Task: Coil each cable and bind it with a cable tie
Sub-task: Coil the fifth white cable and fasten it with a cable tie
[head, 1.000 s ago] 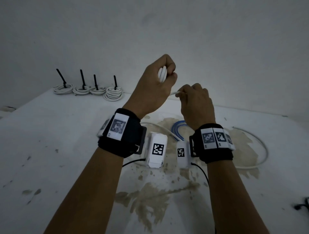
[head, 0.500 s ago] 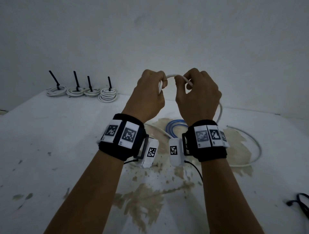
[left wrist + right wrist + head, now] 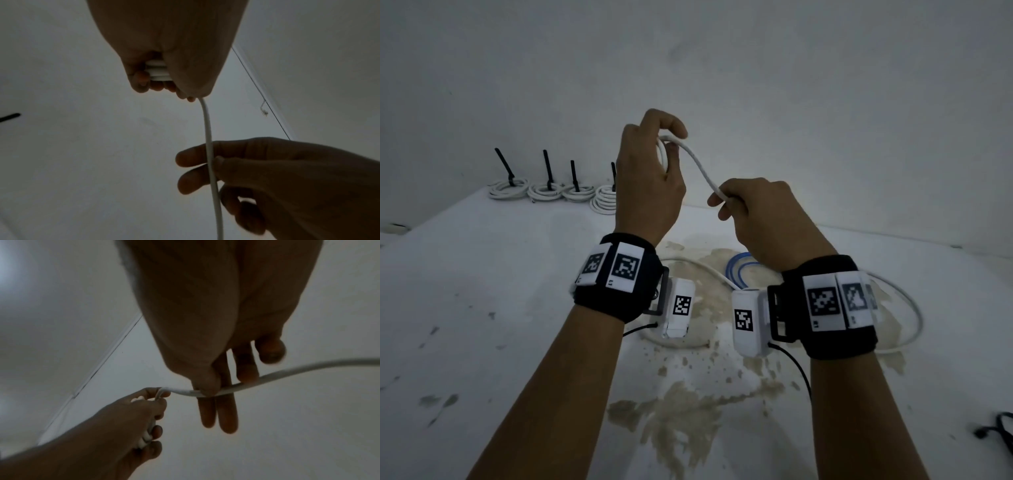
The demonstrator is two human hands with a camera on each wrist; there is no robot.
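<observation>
A white cable (image 3: 700, 166) runs between my two raised hands above the table. My left hand (image 3: 654, 161) grips a small bundle of its loops (image 3: 158, 71), fingers curled round them. From there the cable (image 3: 207, 129) slopes down to my right hand (image 3: 736, 202), which pinches it between thumb and fingers (image 3: 205, 391). The cable's loose end (image 3: 907, 308) trails in an arc on the table to the right. A blue cable (image 3: 739, 270) lies coiled on the table under my hands, partly hidden by my right wrist.
Several white coils bound with black ties (image 3: 544, 188) stand in a row at the table's far left by the wall. Loose black ties (image 3: 1000, 431) lie at the right edge. The white table (image 3: 500, 291) has brown stains in the middle.
My left hand has risen with the coil. My right hand has dropped lower and to the right, sliding along the cable, so a straight length now stretches between the hands.
</observation>
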